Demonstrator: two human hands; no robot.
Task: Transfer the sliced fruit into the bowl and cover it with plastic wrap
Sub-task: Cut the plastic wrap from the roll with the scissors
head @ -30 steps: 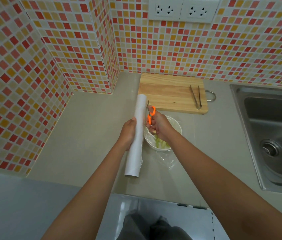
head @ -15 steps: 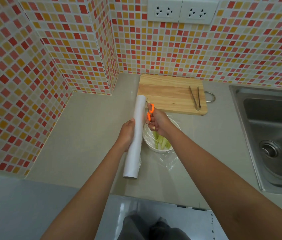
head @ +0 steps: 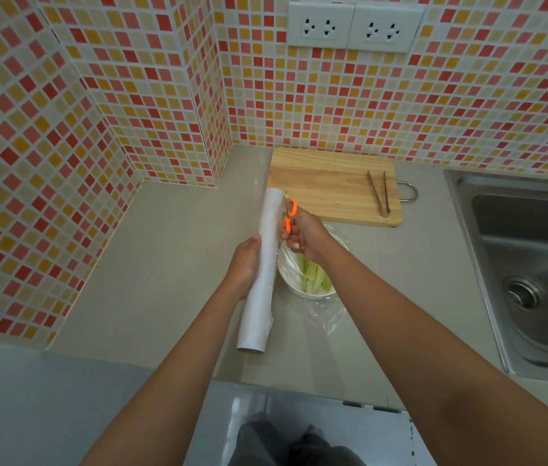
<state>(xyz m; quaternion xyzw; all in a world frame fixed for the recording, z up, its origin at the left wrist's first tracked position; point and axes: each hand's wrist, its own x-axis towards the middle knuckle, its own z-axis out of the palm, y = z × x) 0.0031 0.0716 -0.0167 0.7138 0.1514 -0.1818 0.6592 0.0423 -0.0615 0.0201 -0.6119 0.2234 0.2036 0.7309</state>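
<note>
My left hand [head: 245, 264] grips a white roll of plastic wrap [head: 262, 274] held lengthwise above the counter. Right beside the roll's far end, my right hand [head: 306, 234] holds orange-handled scissors [head: 290, 215]. Under my right hand sits a white bowl [head: 296, 285] with pale green fruit slices [head: 314, 275]. A clear sheet of plastic wrap [head: 328, 314] lies over the bowl and trails onto the counter at the near side. The scissor blades are mostly hidden against the roll.
A wooden cutting board [head: 329, 185] lies behind the bowl with metal tongs [head: 378, 193] on its right side. A steel sink [head: 531, 264] is set into the counter at the right. Tiled walls close the left and back.
My right hand with the scissors has shifted slightly away from me along the roll, uncovering more of the fruit in the bowl. The left hand keeps the roll in place.
</note>
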